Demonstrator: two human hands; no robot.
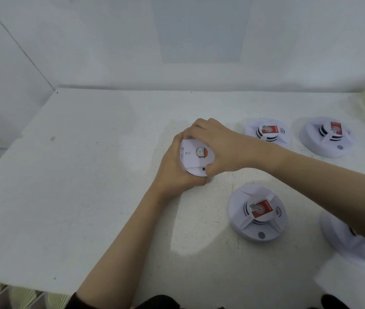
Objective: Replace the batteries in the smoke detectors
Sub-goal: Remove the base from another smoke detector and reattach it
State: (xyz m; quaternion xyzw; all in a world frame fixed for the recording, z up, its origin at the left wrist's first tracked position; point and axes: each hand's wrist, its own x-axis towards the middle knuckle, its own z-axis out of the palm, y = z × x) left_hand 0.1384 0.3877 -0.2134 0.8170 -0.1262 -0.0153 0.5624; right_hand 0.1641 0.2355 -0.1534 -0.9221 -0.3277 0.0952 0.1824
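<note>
Fingers (191,132) of the right hand (219,148) are curled over the far rim of the held detector (196,157), with the thumb set against its near edge. The left hand (172,168) is wrapped round the rim from 8 o'clock. Both hands are clamped on this one unit, which is kept back-side up just above or on the table (88,175) at mid-view; contact with the top cannot be told.

Relation noted: the disc is round, so no long axis is offered. A straight seam is seen across the lower back, running roughly 9 to 3 o'clock, with a small dark slot beside the right thumb. The right hand is judged nearer to that seam, and the left hand is judged to serve as the brace. Opening of the back is judged to be the step in hand. No battery is seen.

Materials: smooth white moulded plastic, a shallow dome. A small round orange-and-white label is borne on the back.

Other units, face up with raised ribs and red stickers:
- near detector (258,211) at 5 o'clock
- second detector (266,132) at 2 o'clock
- third detector (326,136) beyond it
- fourth detector (341,237), partly hidden under the right forearm

The table top is matt white and lightly scuffed.
</note>
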